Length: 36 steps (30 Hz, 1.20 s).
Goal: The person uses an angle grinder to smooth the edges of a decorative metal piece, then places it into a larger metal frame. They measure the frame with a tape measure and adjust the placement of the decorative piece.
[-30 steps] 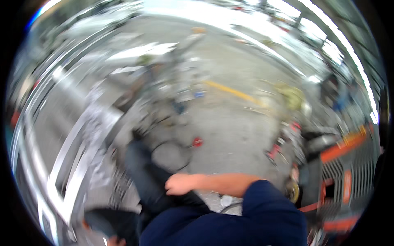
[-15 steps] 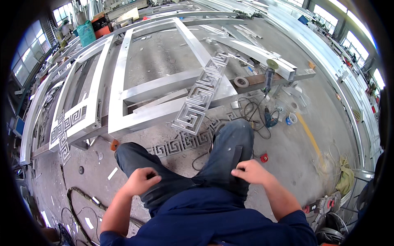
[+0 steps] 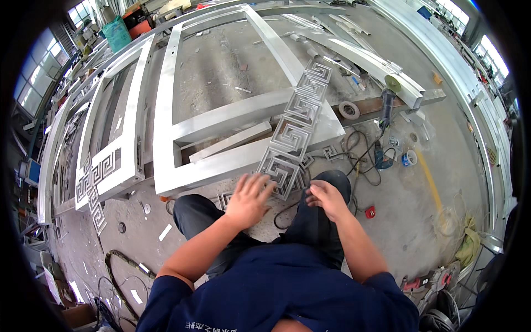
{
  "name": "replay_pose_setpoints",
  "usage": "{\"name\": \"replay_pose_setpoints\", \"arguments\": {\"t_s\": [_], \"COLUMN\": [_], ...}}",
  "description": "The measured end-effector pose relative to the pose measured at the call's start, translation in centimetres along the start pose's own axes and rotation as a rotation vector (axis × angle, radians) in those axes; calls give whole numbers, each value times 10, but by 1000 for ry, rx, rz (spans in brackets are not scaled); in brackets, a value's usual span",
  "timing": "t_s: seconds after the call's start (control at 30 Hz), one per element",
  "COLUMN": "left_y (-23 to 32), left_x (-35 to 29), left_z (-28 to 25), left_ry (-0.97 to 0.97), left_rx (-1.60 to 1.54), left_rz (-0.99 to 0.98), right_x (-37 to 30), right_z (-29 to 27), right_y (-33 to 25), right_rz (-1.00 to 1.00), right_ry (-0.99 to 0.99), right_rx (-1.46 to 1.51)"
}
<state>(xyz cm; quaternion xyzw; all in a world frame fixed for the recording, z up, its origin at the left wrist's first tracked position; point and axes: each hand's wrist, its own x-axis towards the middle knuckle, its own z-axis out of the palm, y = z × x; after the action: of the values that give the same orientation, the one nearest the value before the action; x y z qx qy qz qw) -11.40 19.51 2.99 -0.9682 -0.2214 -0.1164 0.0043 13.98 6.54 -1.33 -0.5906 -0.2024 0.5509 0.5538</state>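
My left hand (image 3: pixel 249 202) has its fingers spread and is empty, just short of the near end of a long metal strip of Greek-key fretwork (image 3: pixel 292 138). Slightly curled and apart, the fingers of my right hand (image 3: pixel 327 198) hold nothing visible; this hand hovers over my right knee. The strip lies slantwise across the corner of a large silvery metal frame (image 3: pixel 221 160), its near end jutting toward me. More fretwork (image 3: pixel 332 151) shows on the floor beneath, partly hidden by the strip, my hands and my knees.
An angle grinder (image 3: pixel 387 105) stands on a beam (image 3: pixel 368 110) beside a round disc (image 3: pixel 349 110). On the floor at right are a drill (image 3: pixel 381 157), a small tub (image 3: pixel 409 158), cables and a red tape measure (image 3: pixel 370 212). Crossed fretwork (image 3: pixel 94 185) rests on a left-hand frame.
Both hands have risen off my thighs and moved forward toward the fretwork strip. My left hand has opened its fingers. The whole view has shifted slightly.
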Motion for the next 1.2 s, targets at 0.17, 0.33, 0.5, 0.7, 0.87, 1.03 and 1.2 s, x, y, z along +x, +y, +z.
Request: {"name": "replay_pose_setpoints", "arguments": {"t_s": [0.17,0.33,0.5,0.7,0.87,1.03,1.2], "left_y": [-19,-37,-52,-88,-102,-103,-86], "left_x": [31,-2,-51,-41,-4,50,79], "left_z": [52,14,4,-12,-40,9,29], "left_ry": [-27,45,-113,-208,-6,-13,-225], "left_rx": [-28,-89,-42,120,-210,-182,-38], "left_rz": [170,247,226,-407,-481,-383,-536], "right_x": [57,71,84,78,95,159,235], "right_z": [31,37,26,-29,-139,-240,-305], "right_y": [-1,-17,-2,-28,-68,-105,-135], "right_rz": [117,136,277,-74,-380,-478,-248], "right_ry": [-204,-303,-324,-41,585,1043,1229], "right_rx": [210,443,385,260,166,-531,-805]}}
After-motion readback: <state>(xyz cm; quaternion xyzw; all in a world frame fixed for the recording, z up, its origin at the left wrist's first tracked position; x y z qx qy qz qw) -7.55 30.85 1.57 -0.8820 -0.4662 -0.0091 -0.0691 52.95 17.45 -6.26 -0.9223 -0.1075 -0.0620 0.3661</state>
